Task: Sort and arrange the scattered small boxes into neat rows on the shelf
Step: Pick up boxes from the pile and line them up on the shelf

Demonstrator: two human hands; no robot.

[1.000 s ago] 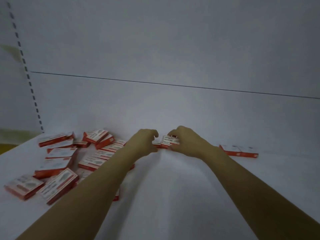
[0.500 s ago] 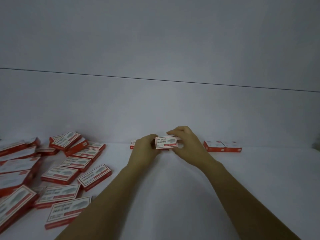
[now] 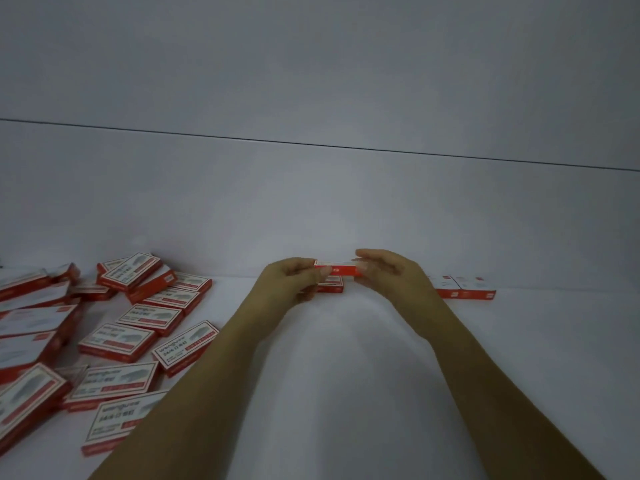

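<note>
Pinched at its ends between the left hand (image 3: 294,284) and right hand (image 3: 388,275), one red-and-white staple box (image 3: 341,269) hangs just above the white shelf (image 3: 363,393). It shows its red edge; half a second ago its white label faced the camera. Nearest, at left, at least fifteen scattered boxes (image 3: 117,342) lie overlapping. Farther back, a single box (image 3: 330,284) lies under the held one, and a pair of boxes (image 3: 462,287) sits touching by the back wall (image 3: 311,209).

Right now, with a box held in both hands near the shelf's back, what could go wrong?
The held box, pinched at its ends by the left hand and right hand, could land crooked on the box beneath. The left forearm lies close to the scattered boxes and could nudge them.
</note>
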